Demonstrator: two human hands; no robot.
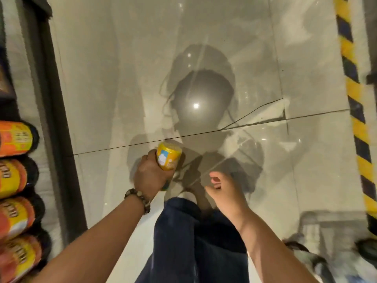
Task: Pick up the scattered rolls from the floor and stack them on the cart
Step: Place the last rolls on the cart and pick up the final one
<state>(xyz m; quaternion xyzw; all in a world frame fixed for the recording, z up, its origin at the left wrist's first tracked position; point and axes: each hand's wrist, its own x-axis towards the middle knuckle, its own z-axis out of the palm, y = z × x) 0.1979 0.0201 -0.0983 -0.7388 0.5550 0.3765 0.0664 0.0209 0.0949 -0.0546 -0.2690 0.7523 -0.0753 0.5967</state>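
A yellow wrapped roll point(169, 155) with a white and blue label is gripped in my left hand point(150, 176), held above the glossy tiled floor near the middle of the view. A beaded bracelet is on that wrist. My right hand point(224, 190) hovers just to the right of it, fingers loosely curled and holding nothing. Several orange and yellow rolls point(15, 180) lie stacked side by side at the left edge, on what may be the cart or a shelf; I cannot tell which.
A dark rail point(59, 119) runs along the left beside the stacked rolls. Yellow and black hazard tape point(355, 119) lines the right edge. A cracked floor tile point(255, 113) lies ahead. My dark trouser leg point(193, 242) fills the lower middle. A blurred wheeled object point(367, 248) sits bottom right.
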